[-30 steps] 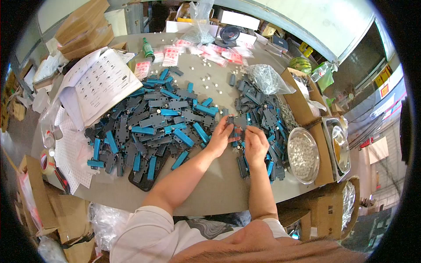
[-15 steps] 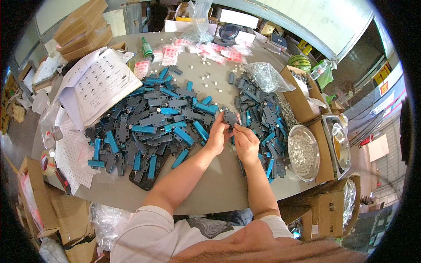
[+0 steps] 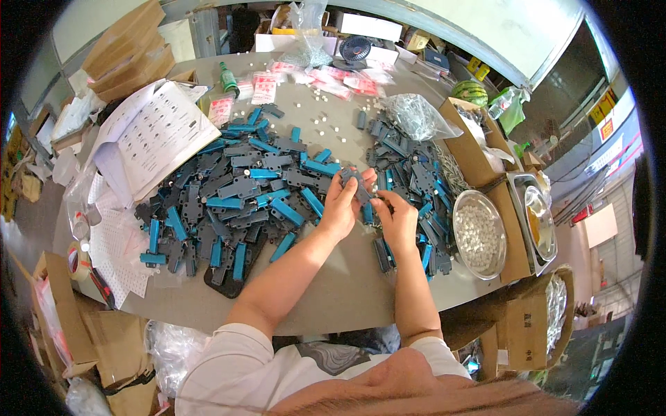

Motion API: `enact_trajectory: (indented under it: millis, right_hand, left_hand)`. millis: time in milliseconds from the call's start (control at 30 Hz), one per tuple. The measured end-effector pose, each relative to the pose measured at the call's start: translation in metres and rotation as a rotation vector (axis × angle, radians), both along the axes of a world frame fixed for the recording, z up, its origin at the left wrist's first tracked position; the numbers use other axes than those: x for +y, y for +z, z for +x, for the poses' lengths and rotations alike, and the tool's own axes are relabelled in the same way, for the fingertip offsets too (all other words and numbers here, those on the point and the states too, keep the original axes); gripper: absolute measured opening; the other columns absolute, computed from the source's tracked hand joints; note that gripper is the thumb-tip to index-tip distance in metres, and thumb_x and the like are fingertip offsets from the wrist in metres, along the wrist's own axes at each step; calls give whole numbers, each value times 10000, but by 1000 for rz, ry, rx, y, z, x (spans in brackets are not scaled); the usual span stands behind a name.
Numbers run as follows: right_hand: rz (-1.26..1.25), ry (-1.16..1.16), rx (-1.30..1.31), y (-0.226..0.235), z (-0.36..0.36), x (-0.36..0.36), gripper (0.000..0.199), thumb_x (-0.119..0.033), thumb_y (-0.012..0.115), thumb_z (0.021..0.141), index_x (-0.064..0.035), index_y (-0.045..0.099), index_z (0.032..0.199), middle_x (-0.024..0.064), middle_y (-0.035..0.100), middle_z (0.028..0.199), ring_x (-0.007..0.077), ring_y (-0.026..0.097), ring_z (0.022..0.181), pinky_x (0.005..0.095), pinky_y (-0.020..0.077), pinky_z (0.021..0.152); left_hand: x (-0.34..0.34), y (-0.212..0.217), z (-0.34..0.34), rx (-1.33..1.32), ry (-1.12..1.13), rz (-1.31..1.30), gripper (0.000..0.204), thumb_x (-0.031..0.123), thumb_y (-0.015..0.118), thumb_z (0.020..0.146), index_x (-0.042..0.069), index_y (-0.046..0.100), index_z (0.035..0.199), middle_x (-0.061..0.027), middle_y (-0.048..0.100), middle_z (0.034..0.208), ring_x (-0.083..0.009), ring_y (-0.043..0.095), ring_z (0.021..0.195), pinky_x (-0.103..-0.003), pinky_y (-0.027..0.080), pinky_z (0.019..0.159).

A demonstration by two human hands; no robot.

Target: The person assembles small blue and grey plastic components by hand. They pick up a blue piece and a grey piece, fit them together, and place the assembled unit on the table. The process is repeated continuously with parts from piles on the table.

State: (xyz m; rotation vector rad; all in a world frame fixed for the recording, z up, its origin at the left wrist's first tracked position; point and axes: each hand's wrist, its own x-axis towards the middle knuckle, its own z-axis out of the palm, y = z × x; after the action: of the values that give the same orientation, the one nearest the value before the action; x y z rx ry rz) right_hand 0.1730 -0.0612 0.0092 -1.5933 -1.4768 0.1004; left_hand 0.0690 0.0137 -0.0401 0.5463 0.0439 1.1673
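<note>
Near the middle of the frame, the left hand [image 3: 340, 213] clasps a dark grey part [image 3: 356, 184] between thumb and fingers, while the right hand [image 3: 398, 223] has its fingertips drawn together at the part's lower right end, and whether they pinch anything cannot be told. Around them, a large heap of grey and blue parts [image 3: 232, 187] spreads centre-left and a smaller heap [image 3: 424, 182] sits right of centre, just beside a metal bowl [image 3: 488, 272] of small white pieces [image 3: 477, 234].
</note>
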Motion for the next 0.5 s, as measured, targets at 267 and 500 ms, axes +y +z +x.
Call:
enact_trajectory:
  millis: [267, 500]
  right_hand:
    - [-272, 111, 100, 14, 3, -9, 271, -251, 643, 853, 12, 602, 802, 155, 531, 581, 247, 482, 479, 342, 398, 486]
    - [-181, 98, 201, 4, 8, -5, 251, -256, 633, 866, -19, 648, 945, 139, 521, 586, 200, 475, 485, 329, 403, 496]
  left_hand:
    - [-17, 15, 1, 108, -70, 39, 327, 232, 534, 944, 95, 397, 1208, -164, 543, 1213, -283, 519, 1161, -411, 435, 967]
    - [-18, 22, -1, 428, -34, 98, 348, 328, 502, 954, 63, 451, 1174, -127, 614, 1091, -229, 593, 1021, -364, 492, 864]
